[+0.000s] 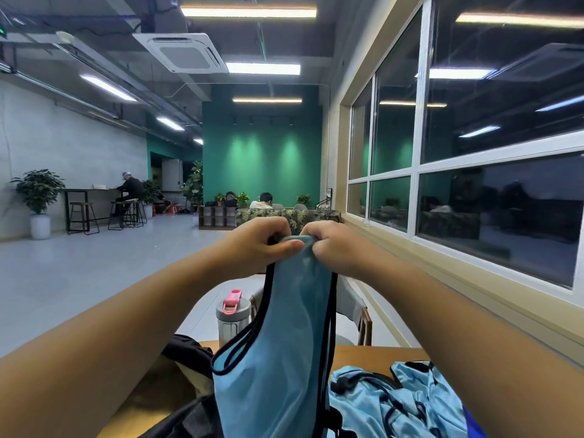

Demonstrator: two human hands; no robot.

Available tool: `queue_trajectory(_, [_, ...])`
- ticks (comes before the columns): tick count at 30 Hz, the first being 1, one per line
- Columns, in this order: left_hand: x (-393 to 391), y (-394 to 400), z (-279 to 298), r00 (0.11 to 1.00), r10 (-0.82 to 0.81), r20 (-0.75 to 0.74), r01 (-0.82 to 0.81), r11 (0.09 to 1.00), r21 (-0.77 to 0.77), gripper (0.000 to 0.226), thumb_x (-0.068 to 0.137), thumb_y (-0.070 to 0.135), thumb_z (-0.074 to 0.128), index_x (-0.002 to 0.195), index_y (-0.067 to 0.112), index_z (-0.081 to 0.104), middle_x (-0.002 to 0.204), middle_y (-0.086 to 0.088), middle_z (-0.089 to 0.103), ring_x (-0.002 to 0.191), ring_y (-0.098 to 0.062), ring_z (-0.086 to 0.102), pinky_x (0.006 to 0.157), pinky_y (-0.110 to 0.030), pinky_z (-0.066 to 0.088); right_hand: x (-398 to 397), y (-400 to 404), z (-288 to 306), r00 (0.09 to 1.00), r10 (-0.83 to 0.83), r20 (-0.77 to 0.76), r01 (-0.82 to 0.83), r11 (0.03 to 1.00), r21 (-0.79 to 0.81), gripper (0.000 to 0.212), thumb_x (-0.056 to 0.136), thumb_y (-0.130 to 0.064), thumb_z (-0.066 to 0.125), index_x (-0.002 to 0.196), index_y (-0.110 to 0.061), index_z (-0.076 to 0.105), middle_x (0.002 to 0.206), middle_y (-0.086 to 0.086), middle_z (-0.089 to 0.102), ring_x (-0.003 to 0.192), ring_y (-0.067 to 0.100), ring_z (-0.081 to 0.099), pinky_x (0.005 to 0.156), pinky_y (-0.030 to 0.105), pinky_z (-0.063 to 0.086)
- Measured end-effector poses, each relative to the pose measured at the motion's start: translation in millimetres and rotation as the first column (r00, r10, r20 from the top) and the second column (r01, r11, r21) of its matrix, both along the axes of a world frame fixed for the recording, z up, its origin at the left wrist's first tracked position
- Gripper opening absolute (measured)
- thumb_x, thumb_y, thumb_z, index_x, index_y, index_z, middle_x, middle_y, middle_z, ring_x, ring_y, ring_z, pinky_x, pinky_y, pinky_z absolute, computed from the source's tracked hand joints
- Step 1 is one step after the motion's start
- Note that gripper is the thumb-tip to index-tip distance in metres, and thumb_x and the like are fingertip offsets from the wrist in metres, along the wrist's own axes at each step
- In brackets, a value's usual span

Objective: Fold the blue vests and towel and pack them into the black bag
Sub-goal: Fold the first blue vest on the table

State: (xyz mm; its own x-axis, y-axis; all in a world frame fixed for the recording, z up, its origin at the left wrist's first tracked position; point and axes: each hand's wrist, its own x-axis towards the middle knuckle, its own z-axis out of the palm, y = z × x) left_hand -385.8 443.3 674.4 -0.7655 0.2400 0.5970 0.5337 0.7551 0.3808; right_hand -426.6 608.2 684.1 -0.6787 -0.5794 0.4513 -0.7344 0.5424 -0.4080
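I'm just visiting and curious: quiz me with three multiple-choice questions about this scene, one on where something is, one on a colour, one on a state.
1. Where does the water bottle stand?
A. On the wooden table, behind the held vest
B. On the floor
C. On the window sill

2. What colour is the bottle's lid latch?
A. Green
B. Pink
C. Yellow

3. How is the blue vest held?
A. Flat on the table, untouched
B. Raised, pinched at its top by the left hand and right hand
C. Inside the black bag

Answers: 1 A, its base sits at the table's far edge; 2 B, the latch on top is pink; 3 B, both hands grip the top and it hangs down.
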Motion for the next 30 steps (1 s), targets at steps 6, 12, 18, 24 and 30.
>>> queue_trajectory(6, [2.7, -2.5, 0.1, 1.000, -0.022, 0.004, 0.022, 1.000, 0.006, 0.020, 0.083, 0.019, 0.070, 0.075, 0.025, 0.054, 0.067, 0.008, 0.050, 0.059, -0.007, 0.040, 0.057, -0.023, 0.036, 1.7, 9.2, 1.6, 0.999, 0.039, -0.033, -0.038, 0.998, 0.056, 0.026, 0.097, -0.033, 0.052, 0.095, -0.009, 0.063, 0.086, 0.003, 0.059, 0.081, 0.016, 0.052, 0.064, 0.028, 0.036])
queue_trajectory(12, [8.4, 3.4, -5.8, 0.997, -0.034, 0.062, 0.026, 0.991, 0.130, 0.018, 0.085, 0.009, 0.067, 0.085, 0.025, 0.058, 0.073, 0.004, 0.060, 0.061, -0.009, 0.054, 0.064, -0.027, 0.050, -3.5, 10.6, 5.1, 0.935, -0.048, -0.350, 0.112, 0.980, 0.165, 0.011, 0.095, -0.032, 0.056, 0.100, -0.023, 0.060, 0.099, -0.004, 0.053, 0.105, 0.022, 0.050, 0.092, 0.043, 0.041])
queue_trajectory(18, [10.8, 2.2, -46.5, 0.970, 0.011, 0.244, -0.013, 1.000, 0.009, 0.031, 0.087, 0.024, 0.066, 0.109, 0.033, 0.047, 0.112, 0.011, 0.053, 0.095, -0.005, 0.060, 0.070, -0.009, 0.049, -6.2, 16.5, -2.9, 0.955, -0.041, -0.293, 0.034, 0.999, -0.029, 0.011, 0.101, -0.015, 0.043, 0.108, -0.013, 0.052, 0.099, 0.007, 0.059, 0.088, 0.024, 0.054, 0.074, 0.035, 0.043])
queue_trajectory(24, [10.0, -12.5, -89.2, 0.943, 0.162, 0.291, -0.097, 0.969, -0.227, 0.028, 0.086, 0.050, 0.059, 0.108, 0.034, 0.050, 0.112, 0.016, 0.050, 0.105, -0.006, 0.049, 0.089, -0.024, 0.044, -9.3, 27.7, -4.9, 0.965, -0.009, -0.264, -0.024, 0.992, -0.121, 0.016, 0.102, -0.014, 0.039, 0.111, -0.011, 0.051, 0.096, 0.005, 0.058, 0.084, 0.022, 0.054, 0.071, 0.031, 0.040])
queue_trajectory(30, [16.2, -14.8, -96.7, 0.909, 0.157, 0.385, -0.011, 0.935, -0.355, 0.057, 0.073, 0.078, 0.043, 0.110, 0.037, 0.058, 0.109, 0.013, 0.048, 0.103, -0.006, 0.050, 0.094, -0.031, 0.043, -11.3, 34.2, -3.5, 0.954, -0.011, -0.299, -0.041, 0.985, -0.165, 0.010, 0.103, -0.014, 0.037, 0.099, -0.019, 0.045, 0.092, 0.006, 0.056, 0.079, 0.021, 0.052, 0.069, 0.033, 0.041])
